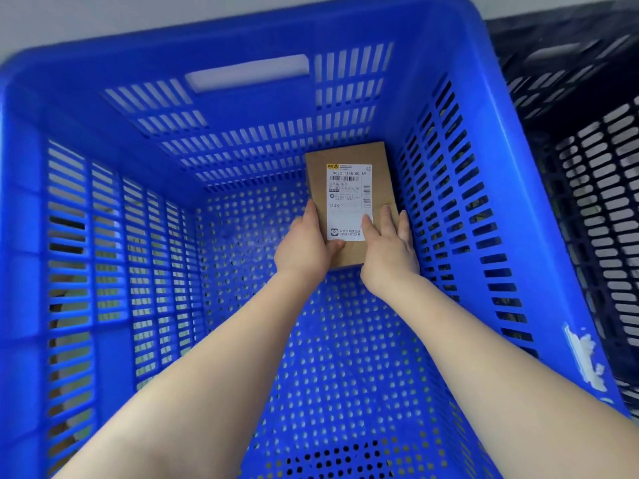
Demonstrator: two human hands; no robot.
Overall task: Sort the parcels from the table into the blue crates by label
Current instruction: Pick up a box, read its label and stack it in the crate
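Observation:
A flat brown cardboard parcel (349, 157) with a white shipping label (347, 188) facing up lies deep inside a large blue crate (242, 32), near its far right corner. Both my arms reach down into the crate. My left hand (304, 243) grips the parcel's near left edge, thumb on top by the label. My right hand (390, 243) lies on the parcel's near right part with fingers straight on its top face. The parcel's near end is hidden under my hands.
The crate's perforated floor (345, 340) holds nothing else in view. Slotted walls rise on all sides, with a handle opening (247, 72) in the far wall. A dark crate (594, 167) stands against its right side. A torn white sticker (584, 357) clings to the right rim.

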